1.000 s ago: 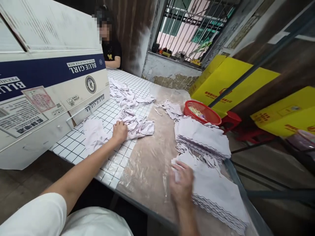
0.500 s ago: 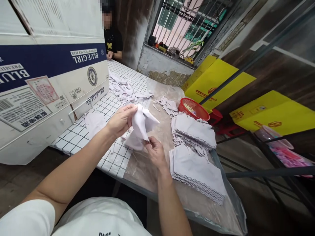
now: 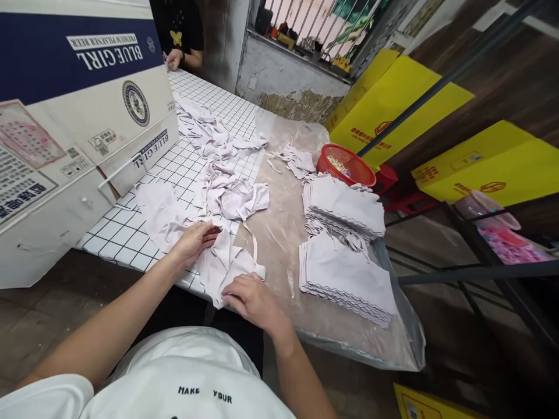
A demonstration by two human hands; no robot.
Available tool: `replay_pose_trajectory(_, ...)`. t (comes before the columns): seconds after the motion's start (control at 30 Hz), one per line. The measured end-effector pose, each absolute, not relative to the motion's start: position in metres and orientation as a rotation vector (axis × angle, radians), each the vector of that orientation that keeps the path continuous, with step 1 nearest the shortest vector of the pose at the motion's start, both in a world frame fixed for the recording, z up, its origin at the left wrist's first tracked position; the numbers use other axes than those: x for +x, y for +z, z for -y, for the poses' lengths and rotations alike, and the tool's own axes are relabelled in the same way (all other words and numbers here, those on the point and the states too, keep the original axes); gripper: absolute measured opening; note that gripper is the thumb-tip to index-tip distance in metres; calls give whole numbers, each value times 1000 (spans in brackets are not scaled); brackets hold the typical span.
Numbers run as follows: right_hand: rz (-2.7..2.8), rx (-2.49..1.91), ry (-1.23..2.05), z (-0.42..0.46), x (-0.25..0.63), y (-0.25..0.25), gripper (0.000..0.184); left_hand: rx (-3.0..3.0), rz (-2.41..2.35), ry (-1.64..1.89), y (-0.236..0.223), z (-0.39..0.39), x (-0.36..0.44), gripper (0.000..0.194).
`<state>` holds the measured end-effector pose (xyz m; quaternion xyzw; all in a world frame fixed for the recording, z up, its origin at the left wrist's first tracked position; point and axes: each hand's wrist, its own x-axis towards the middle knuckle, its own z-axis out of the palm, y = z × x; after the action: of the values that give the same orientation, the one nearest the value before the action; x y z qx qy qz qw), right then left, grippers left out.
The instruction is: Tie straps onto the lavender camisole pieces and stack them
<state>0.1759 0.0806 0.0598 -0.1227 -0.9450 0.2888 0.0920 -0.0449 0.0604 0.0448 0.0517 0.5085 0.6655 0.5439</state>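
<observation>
A pale lilac fabric piece (image 3: 225, 265) lies creased at the table's near edge, a thin strap trailing up from it. My left hand (image 3: 192, 241) is at its upper left corner, fingers curled together over the cloth; the thumb is mostly hidden. At its lower right edge, my right hand (image 3: 250, 297) pinches the cloth between thumb and fingers. Just beyond lies a crumpled heap of the same fabric with straps (image 3: 236, 195). To the left, beside my left wrist, more pale pieces (image 3: 159, 206) lie spread flat.
A large cardboard beer carton (image 3: 87, 116) stands at the left. Stacked scalloped-edge fabric pieces (image 3: 349, 273) lie right, near a red plastic basket (image 3: 353, 166). More fabric (image 3: 205, 131) is heaped farther back. A metal rack bar (image 3: 476, 272) crosses the right side. Another person's hand (image 3: 175, 58) shows behind the carton.
Both hands have come down and nearer to me, and the fabric piece held up before now rests on the table. The view has tilted downward, showing the crumpled heap beyond.
</observation>
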Motion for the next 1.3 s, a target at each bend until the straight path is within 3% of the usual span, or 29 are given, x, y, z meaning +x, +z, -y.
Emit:
replay_pose_trajectory(0.17,2483,-724,698,-144,187,95,25,443,-1442,1488,38,-63,-47,44)
replay_pose_trajectory(0.33,2241,-1120,266,-192,200,93,20,668,-1623,1416,29,-59,-53,43)
replay_pose_trajectory(0.6,2309,-1178,689,-149,219,45,19,1390,-1961,1218,41,-62,-58,23)
replay_pose_trajectory(0.73,2276,-1296,797,-134,223,50,19,1964,-1970,926,44,-83,-65,44)
replay_pose_trajectory(0.87,2423,-1424,1046,-105,218,64,20,2124,-1762,734,46,-96,-71,7)
replay_pose_trajectory(1.0,2575,-1283,1320,-71,198,68,18,2020,-1626,860,52,-95,-66,8)
replay_pose_trajectory(1.17,2659,-1404,979,-57,170,58,25,1941,-1511,889,50,-94,-62,20)
replay_pose_trajectory(1.3,2745,-1409,813,-61,162,50,7,1992,-1615,835,57,-96,-66,13)
